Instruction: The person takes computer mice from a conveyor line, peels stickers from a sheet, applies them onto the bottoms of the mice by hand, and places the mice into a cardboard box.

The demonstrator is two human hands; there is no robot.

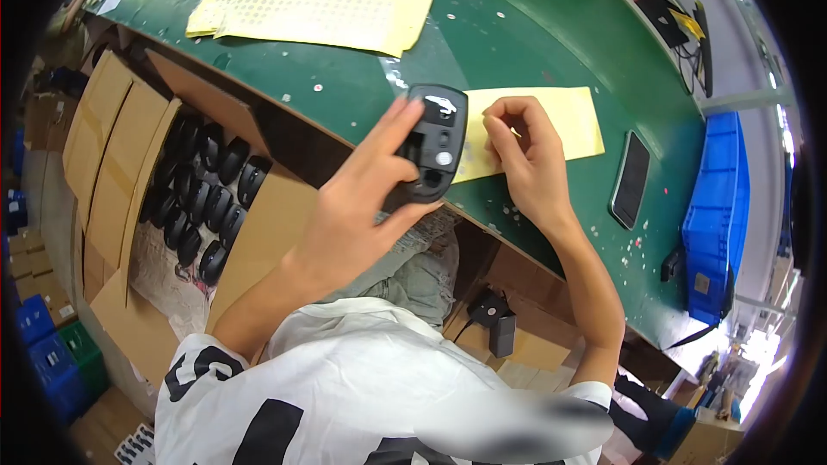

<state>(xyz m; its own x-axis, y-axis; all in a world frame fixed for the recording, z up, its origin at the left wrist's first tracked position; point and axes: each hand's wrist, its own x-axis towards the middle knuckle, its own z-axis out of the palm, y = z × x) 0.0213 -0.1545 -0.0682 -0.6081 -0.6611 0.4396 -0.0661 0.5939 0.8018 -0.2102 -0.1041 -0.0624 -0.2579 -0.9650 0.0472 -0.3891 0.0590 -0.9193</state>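
A black computer mouse [445,139], its underside facing up, is held in my left hand [357,198] over the table's front edge. A round white sticker and a white marking show on that underside. My right hand [528,148] is just to the right, thumb and index finger pinched together over a yellow sticker sheet [575,122]. Whatever lies between those fingertips is too small to make out. The sheet lies flat on the green table [345,76], partly behind the mouse and my right hand.
Yellow sheets with round stickers [319,9] lie at the back left. A phone [631,179] and a blue bin [717,215] are at the right. Below the left edge stands an open cardboard box [112,164] with several black mice [203,202]. Small scraps dot the table.
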